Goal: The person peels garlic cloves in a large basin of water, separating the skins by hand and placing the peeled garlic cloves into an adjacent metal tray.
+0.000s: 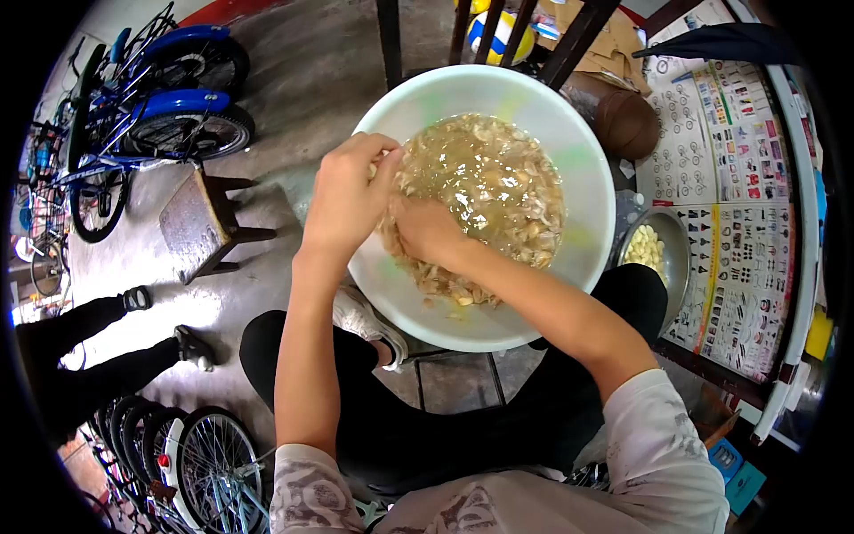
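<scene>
A large white plastic basin [583, 191] stands in front of me, holding cloudy water with many garlic cloves and loose papery skins [525, 209]. My left hand [351, 182] is above the basin's left rim, its fingers curled closed. A pale bit, which looks like a garlic clove, shows between thumb and fingers. Lower down, my right hand [429, 233] reaches into the basin by the left side of the water; its fingers are sunk among the skins and hidden. Peeled garlic cloves [645, 247] lie in a metal bowl [680, 267] to the right of the basin.
A dark wooden chair back [458, 36] rises behind the basin. A small wooden stool [197, 222] stands at left, near parked bicycles [191, 125]. Another person's legs [124, 365] show at lower left. On the right are a brown ball [627, 125] and a printed chart [721, 205].
</scene>
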The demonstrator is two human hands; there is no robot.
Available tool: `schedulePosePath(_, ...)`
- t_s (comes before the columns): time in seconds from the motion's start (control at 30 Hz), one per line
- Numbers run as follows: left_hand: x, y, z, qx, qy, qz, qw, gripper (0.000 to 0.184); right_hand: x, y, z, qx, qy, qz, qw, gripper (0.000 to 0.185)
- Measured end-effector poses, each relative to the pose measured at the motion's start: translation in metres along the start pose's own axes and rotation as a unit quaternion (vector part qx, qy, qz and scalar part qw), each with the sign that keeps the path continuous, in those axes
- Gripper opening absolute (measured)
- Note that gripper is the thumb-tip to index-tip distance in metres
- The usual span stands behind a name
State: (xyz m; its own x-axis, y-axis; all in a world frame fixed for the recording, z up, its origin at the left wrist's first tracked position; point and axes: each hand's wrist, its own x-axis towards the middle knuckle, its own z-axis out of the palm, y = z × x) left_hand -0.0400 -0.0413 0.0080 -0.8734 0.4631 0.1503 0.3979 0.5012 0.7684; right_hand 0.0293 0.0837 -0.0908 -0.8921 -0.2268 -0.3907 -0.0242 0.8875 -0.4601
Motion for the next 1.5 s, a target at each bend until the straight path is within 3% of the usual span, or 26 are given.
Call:
schedulePosePath(0.1,0.001,-0.004,0.001,-0.012,0.001,-0.005,1.0,0.017,-0.016,0.02,-0.008,0.009,-0.028,-0.075,0.997,0.047)
schedulePosePath(0.17,0.002,-0.006,0.003,-0.03,0.013,0.004,0.999,0.015,-0.038,0.034,-0.024,-0.061,-0.037,-0.194,0.978,0.058)
schedulePosePath(0.2,0.003,-0.006,0.002,-0.021,0.007,0.003,1.0,0.015,-0.051,0.023,-0.063,-0.075,-0.14,-0.163,0.974,0.065)
schedulePosePath(0.3,0.003,-0.006,0.004,-0.013,-0.002,-0.006,1.0,0.016,-0.058,0.064,-0.078,-0.008,-0.134,-0.181,0.974,0.063)
schedulePosePath(0.37,0.003,-0.007,0.004,-0.014,-0.002,0.008,1.0,0.016,-0.06,0.092,-0.083,-0.056,-0.022,-0.142,0.988,0.062)
schedulePosePath(0.4,0.003,-0.007,0.004,-0.014,-0.001,0.007,1.0,0.016,-0.062,0.101,-0.081,-0.117,0.03,-0.059,0.991,0.078)
schedulePosePath(0.43,0.003,-0.006,0.005,-0.009,-0.003,0.016,1.0,0.017,-0.063,0.113,-0.072,-0.118,0.03,-0.059,0.991,0.078)
schedulePosePath(0.5,0.004,-0.005,0.005,-0.004,-0.004,0.025,1.0,0.017,-0.063,0.139,-0.048,-0.1,0.131,0.094,0.982,0.101)
schedulePosePath(0.53,0.004,-0.004,0.005,0.002,-0.017,0.019,1.0,0.019,-0.06,0.144,-0.043,-0.089,0.062,0.129,0.986,0.115)
schedulePosePath(0.63,0.004,-0.006,0.007,0.007,-0.035,0.013,0.999,0.021,-0.065,0.133,-0.022,-0.128,0.082,0.109,0.982,0.108)
schedulePosePath(0.67,0.004,-0.007,0.008,0.004,-0.038,0.016,0.999,0.02,-0.07,0.129,-0.023,-0.114,0.065,0.117,0.984,0.096)
schedulePosePath(0.77,0.007,-0.005,0.011,0.01,-0.05,0.004,0.999,0.019,-0.073,0.139,-0.005,-0.104,0.105,0.067,0.987,0.084)
schedulePosePath(0.8,0.008,-0.005,0.012,0.009,-0.05,0.004,0.999,0.019,-0.076,0.125,-0.014,-0.137,0.077,0.08,0.984,0.069)
schedulePosePath(0.83,0.009,-0.006,0.015,0.007,-0.051,0.003,0.999,0.019,-0.075,0.127,-0.012,-0.138,0.076,0.08,0.984,0.069)
schedulePosePath(0.93,0.013,-0.005,0.018,0.006,-0.061,0.0,0.998,0.018,-0.073,0.135,-0.002,-0.088,0.094,-0.084,0.988,0.048)
schedulePosePath(1.03,0.017,-0.007,0.021,0.004,-0.075,-0.004,0.997,0.018,-0.071,0.13,-0.006,-0.088,0.025,-0.049,0.995,0.045)
schedulePosePath(1.1,0.018,-0.009,0.023,0.003,-0.08,-0.005,0.997,0.018,-0.067,0.134,-0.002,-0.074,0.048,-0.061,0.994,0.046)
schedulePosePath(1.2,0.02,-0.011,0.024,-0.002,-0.07,0.001,0.998,0.016,-0.062,0.134,-0.003,-0.015,0.084,-0.066,0.994,0.032)
schedulePosePath(1.27,0.021,-0.011,0.021,-0.005,-0.077,0.002,0.997,0.017,-0.061,0.128,-0.01,0.139,0.103,-0.02,0.985,0.025)
schedulePosePath(1.3,0.021,-0.011,0.02,-0.003,-0.077,0.0,0.997,0.017,-0.062,0.123,-0.014,0.14,0.101,-0.022,0.985,0.025)
schedulePosePath(1.37,0.021,-0.013,0.018,-0.002,-0.092,-0.019,0.996,0.017,-0.064,0.116,-0.019,0.279,0.126,0.081,0.949,0.03)
schedulePosePath(1.4,0.021,-0.015,0.017,-0.001,-0.092,-0.021,0.996,0.017,-0.063,0.115,-0.02,0.265,0.15,0.087,0.949,0.042)
schedulePosePath(1.43,0.021,-0.018,0.017,0.005,-0.094,-0.011,0.995,0.017,-0.062,0.115,-0.024,0.266,0.149,0.088,0.948,0.042)
schedulePosePath(1.5,0.022,-0.018,0.017,0.013,-0.098,-0.001,0.995,0.017,-0.059,0.113,-0.037,0.25,0.027,0.054,0.967,0.046)
